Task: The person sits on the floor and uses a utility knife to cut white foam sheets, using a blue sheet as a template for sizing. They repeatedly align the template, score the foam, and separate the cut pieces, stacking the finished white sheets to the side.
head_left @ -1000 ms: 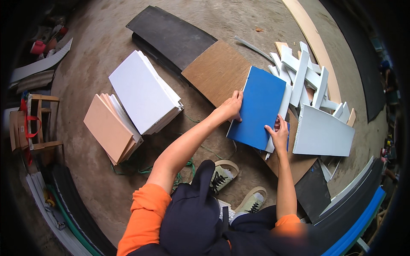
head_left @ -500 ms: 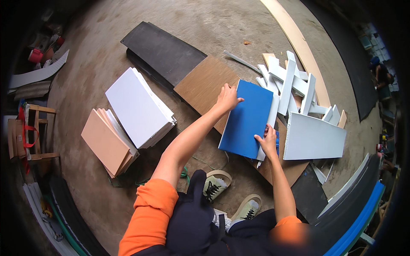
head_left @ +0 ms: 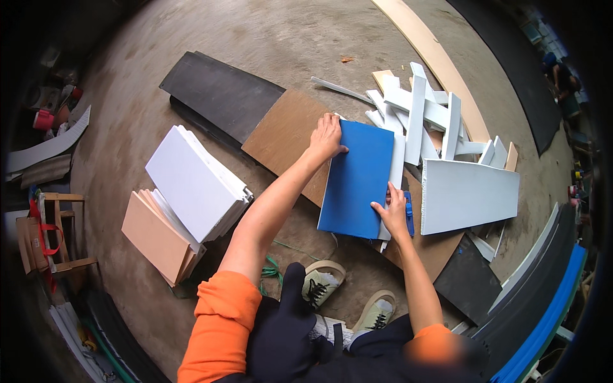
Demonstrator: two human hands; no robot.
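I'm steadying a blue panel [head_left: 357,182], which is lying over a white sheet [head_left: 398,153] on the brown board [head_left: 287,131]. My left hand [head_left: 327,136] is spanning the panel's upper left corner, thumb on the blue face; whether the fingers are pinching underneath, I can't tell. My right hand [head_left: 394,209] is sitting half open at the right edge, thumb out on the blue, fingers over the white strip, pressing rather than clasping as far as I can judge. A blue tool [head_left: 408,214] is lying just beside that hand (cutter, maybe; too small to be sure). White offcuts [head_left: 418,118] are heaping up beyond, and a white stack [head_left: 191,182] and a peach stack [head_left: 153,233] are standing off left. Step in hand, my guess: lining up the edges. The next move is calling for even pressure on both sides, so the layers aren't slipping.
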